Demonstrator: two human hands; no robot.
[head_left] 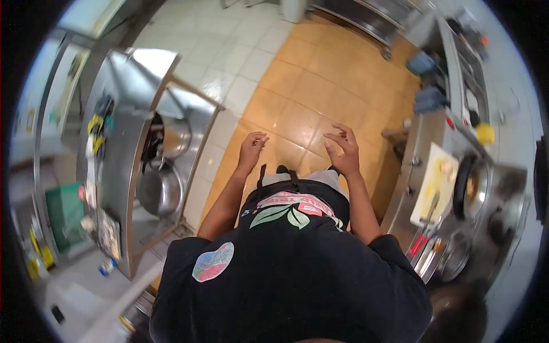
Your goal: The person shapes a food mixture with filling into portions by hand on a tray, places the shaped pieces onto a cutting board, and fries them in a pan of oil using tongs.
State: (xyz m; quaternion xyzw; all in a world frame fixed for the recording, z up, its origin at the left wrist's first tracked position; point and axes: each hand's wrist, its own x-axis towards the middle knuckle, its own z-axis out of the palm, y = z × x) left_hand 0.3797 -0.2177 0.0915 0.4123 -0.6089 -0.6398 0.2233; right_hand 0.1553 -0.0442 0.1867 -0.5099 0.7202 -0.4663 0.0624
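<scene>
- head view: the left hand [250, 151] hangs at 11 o'clock over the floor, fingers bent inward; whether that grip is closed or slightly parted, i cannot tell.
- the right hand [345, 151] hangs at 1 o'clock, well apart from the left, its grip parted with fingers spread and curved.
- both hands are above the tan floor [300, 120], smooth square tiles with thin joints; this strip widens toward 12 and runs between the steel fixtures, beside paler tiles at 11.
- at 9, nearest the left hand, a round, shiny steel pot [161, 191] sits on the lower shelf [153, 231], whose straight metal edge borders the floor.
- at 3, well apart from the right hand, a pale, flat cutting board [433, 183] lies lengthwise along the steel worktop [403, 203], near its floor-side edge; small yellowish food rests on it.
- just beyond the board, a round pan [476, 186] with a dark, curved near side holds some food.
- at 4, red-handled tongs [420, 243] lie by the board's near end, with a rounded metal bowl [456, 256] beside them.
- at 1, a dark steel cart [366, 20] on casters bounds the far floor.
- at 6, the black shirt [297, 268] is soft cloth with a print of green leaves.
</scene>
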